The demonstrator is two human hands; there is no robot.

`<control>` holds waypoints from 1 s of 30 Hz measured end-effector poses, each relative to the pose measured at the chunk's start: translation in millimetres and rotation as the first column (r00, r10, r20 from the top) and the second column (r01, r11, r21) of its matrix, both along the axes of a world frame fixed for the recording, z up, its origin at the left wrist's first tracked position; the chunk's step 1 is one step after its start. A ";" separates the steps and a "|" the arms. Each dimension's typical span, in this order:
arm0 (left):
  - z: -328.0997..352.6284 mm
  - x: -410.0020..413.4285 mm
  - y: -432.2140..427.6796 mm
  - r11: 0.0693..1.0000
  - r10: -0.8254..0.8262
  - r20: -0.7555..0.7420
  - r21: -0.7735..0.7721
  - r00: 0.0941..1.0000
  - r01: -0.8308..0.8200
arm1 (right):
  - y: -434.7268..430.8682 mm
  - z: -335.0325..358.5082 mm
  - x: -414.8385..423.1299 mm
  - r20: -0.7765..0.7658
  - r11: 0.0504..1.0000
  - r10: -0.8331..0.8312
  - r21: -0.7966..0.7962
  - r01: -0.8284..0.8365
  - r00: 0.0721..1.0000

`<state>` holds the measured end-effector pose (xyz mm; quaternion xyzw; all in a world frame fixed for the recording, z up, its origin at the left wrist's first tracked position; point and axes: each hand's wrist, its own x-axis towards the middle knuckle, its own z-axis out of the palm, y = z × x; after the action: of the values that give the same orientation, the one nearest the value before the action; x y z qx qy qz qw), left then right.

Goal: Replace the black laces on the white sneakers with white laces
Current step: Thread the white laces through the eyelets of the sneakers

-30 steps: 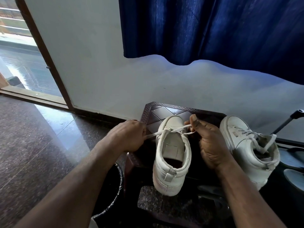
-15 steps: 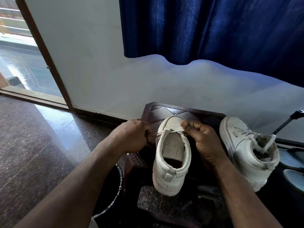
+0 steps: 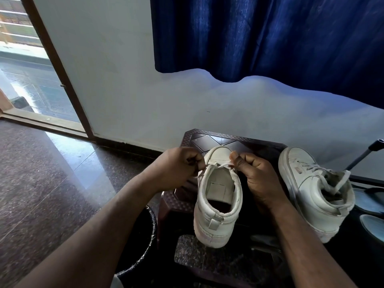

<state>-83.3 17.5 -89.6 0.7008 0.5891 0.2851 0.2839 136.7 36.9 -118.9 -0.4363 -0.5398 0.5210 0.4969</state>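
Note:
A white sneaker [image 3: 218, 206] stands heel toward me on a dark brown plastic stool [image 3: 245, 142]. A white lace [image 3: 220, 164] runs across the top of its opening. My left hand [image 3: 176, 169] pinches one end of the lace at the shoe's left side. On the shoe's right side my right hand [image 3: 255, 175] pinches the other end, thumb up by the tongue. A second white sneaker [image 3: 311, 188] with white laces stands to the right on the stool. No black lace is visible.
A black bin [image 3: 143, 242] with a liner sits below my left forearm. A blue curtain [image 3: 270, 36] hangs over the white wall. An open doorway [image 3: 27, 75] is at far left. Dark polished floor [image 3: 41, 173] spreads left; a black rod [image 3: 361, 156] and sandals [image 3: 372, 204] lie right.
Both hands have drawn in closer to the sneaker, shortening the stretch of lace between them. The lace now sits tight across the shoe's opening.

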 end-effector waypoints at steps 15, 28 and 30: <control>4.3 0.3 -2.3 0.998 0.037 -0.351 -0.039 0.936 -0.054 | -1.0 1.1 -2.3 0.047 0.999 -0.047 0.031 0.045 0.998; 5.0 2.4 -2.9 0.998 0.057 -0.043 -0.020 0.997 -0.058 | -2.8 6.4 2.0 0.047 0.997 -0.054 0.061 0.051 0.997; 5.3 3.9 -0.6 0.996 0.085 -0.012 -0.004 0.996 -0.085 | -3.9 6.8 2.3 0.056 0.995 -0.048 0.085 0.043 0.997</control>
<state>-79.4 16.8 -84.3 0.6763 0.6206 0.2915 0.2694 139.0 33.0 -112.1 -0.4423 -0.5652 0.4736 0.5104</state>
